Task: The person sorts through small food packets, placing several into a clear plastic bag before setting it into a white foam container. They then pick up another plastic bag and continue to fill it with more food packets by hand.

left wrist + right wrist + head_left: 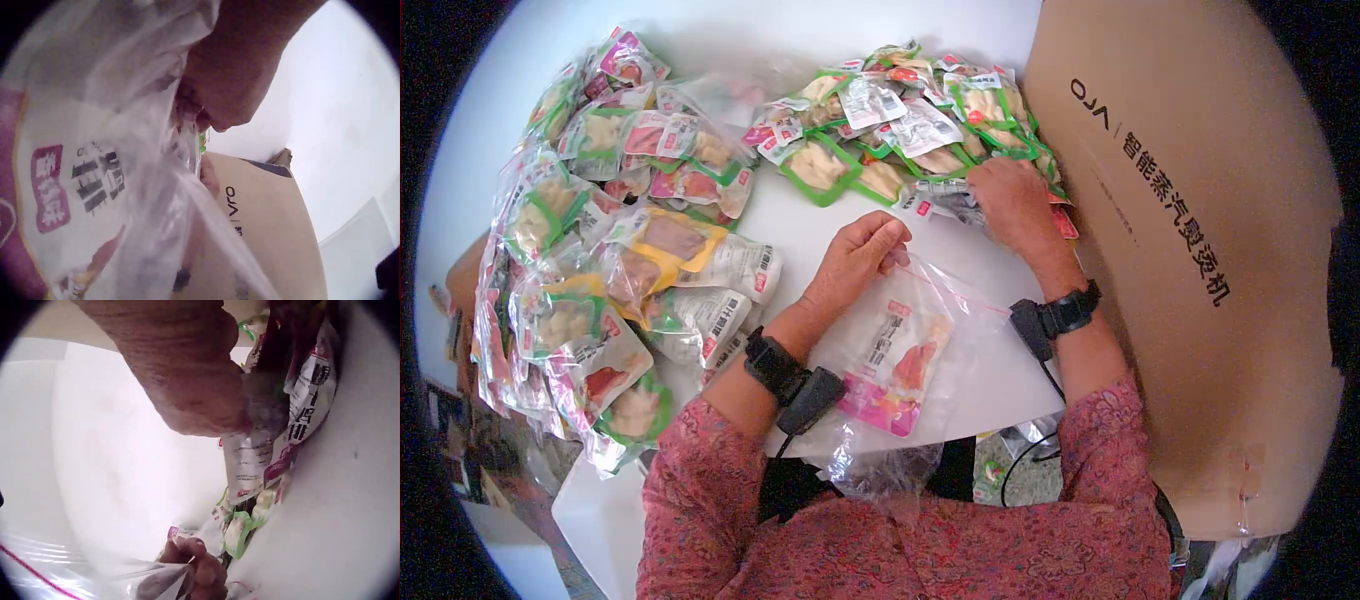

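In the head view the left hand (860, 258) pinches the upper edge of a clear zip bag (960, 335), which holds a white and pink food packet (897, 365). That bag fills much of the left wrist view, its packet (69, 187) lying close to the camera. At the lower right end of the right heap, the right hand (1012, 205) has its fingers on a silvery packet (952, 200). The right wrist view shows this hand (187, 375) gripping a white printed packet (250, 462), fingertips partly hidden, with the left hand (197, 569) below pinching clear plastic.
A heap of green-edged packets (815, 168) lies at the back of the white table (790, 220). Another large heap (585, 330), with a yellow packet (670, 245), covers the left side. A tall cardboard box (1190, 250) stands along the right. Clear plastic (870, 465) hangs at the front edge.
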Demonstrator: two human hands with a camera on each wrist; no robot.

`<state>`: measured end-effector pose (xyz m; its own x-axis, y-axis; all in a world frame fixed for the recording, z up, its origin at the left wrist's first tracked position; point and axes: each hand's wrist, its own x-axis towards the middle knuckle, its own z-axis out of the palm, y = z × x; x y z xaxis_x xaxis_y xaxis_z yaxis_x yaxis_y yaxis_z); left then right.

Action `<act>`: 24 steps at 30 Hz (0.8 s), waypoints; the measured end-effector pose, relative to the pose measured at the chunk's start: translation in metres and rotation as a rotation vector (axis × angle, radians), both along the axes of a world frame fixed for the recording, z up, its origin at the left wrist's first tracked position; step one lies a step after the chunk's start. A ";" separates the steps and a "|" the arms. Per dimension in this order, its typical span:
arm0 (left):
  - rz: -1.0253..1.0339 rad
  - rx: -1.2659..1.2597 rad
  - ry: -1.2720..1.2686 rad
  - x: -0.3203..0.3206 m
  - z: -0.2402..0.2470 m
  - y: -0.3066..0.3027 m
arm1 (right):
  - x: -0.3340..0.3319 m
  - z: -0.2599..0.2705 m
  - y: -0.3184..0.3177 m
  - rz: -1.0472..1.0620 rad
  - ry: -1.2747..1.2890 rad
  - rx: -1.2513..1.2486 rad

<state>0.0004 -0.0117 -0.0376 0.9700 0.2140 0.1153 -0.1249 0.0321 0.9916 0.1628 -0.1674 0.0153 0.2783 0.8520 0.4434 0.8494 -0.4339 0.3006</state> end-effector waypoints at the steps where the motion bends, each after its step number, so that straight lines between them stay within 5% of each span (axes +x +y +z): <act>1: -0.015 -0.023 0.005 0.001 -0.001 0.001 | -0.001 0.005 0.001 -0.007 -0.038 -0.007; 6: -0.053 -0.030 0.019 -0.001 0.005 -0.005 | -0.028 0.018 0.005 0.202 0.133 0.301; 11: -0.124 -0.632 0.086 0.000 0.007 -0.006 | -0.059 0.012 0.018 0.513 0.077 0.224; 13: -0.033 -0.605 0.056 0.006 0.000 0.000 | -0.071 0.013 0.021 0.710 0.239 0.246; 18: 0.112 -0.574 -0.031 0.002 0.006 -0.003 | -0.049 0.011 0.019 0.632 0.303 0.499; 20: 0.024 -0.501 0.018 0.003 0.005 -0.002 | -0.041 0.004 0.020 0.361 0.656 0.706; 21: 0.024 -0.501 0.019 0.002 0.004 -0.003 | -0.034 -0.004 0.023 0.420 0.978 0.764; 22: -0.026 -0.374 0.066 0.000 0.004 -0.005 | -0.035 -0.002 0.021 0.419 0.980 0.764; 24: -0.078 -0.249 0.117 -0.002 0.004 -0.008 | -0.037 0.002 0.018 0.448 1.426 0.664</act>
<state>-0.0019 -0.0192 -0.0339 0.9883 0.1455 -0.0456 0.0028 0.2817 0.9595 0.1259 -0.1499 0.0178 0.5572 0.7487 0.3591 0.3462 0.1837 -0.9200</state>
